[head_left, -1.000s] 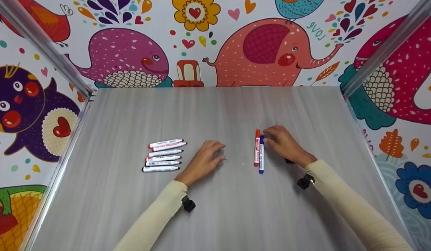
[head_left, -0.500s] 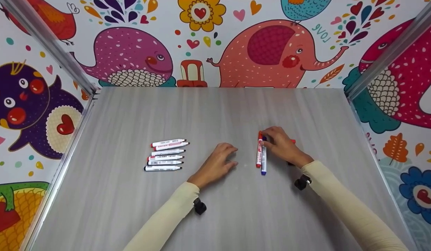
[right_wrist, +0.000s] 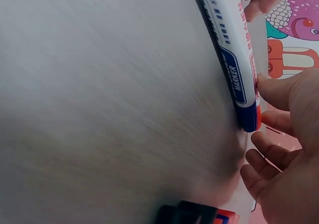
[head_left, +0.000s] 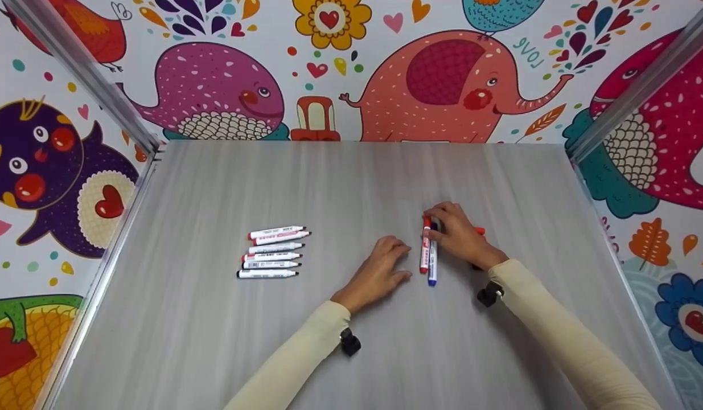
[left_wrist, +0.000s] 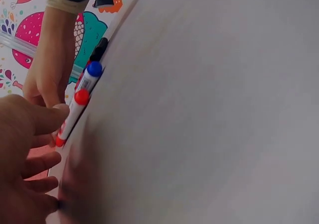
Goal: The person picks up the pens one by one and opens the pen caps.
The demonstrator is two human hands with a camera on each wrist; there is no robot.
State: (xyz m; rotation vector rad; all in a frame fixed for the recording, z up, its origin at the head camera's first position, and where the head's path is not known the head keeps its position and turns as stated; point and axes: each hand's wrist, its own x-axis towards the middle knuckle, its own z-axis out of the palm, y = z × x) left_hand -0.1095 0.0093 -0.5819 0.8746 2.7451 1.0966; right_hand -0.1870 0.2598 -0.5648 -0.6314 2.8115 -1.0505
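Note:
A red marker point(head_left: 424, 250) and a blue marker point(head_left: 432, 265) lie side by side, right of the table's middle. My right hand point(head_left: 459, 233) is at their far ends, with its thumb over the blue marker and its index finger on the red marker's tip; the two pinch the red marker. The right wrist view shows the blue marker point(right_wrist: 232, 67) close up, largely covering the red one. My left hand point(head_left: 377, 273) hovers just left of the pair, fingers loosely bent, thumb apart, holding nothing. In the left wrist view, its thumb overlaps the red marker point(left_wrist: 74, 115).
On the left, several white markers point(head_left: 274, 249) with red or black ends lie in a row on the grey table point(head_left: 328, 182). Another red-ended marker point(head_left: 480, 230) peeks out beyond my right hand, mostly hidden. Patterned walls point(head_left: 431, 85) enclose the table.
My left hand has moved right, from near the marker row to beside the red and blue pair. My right hand's fingers have come in from the right onto the red marker.

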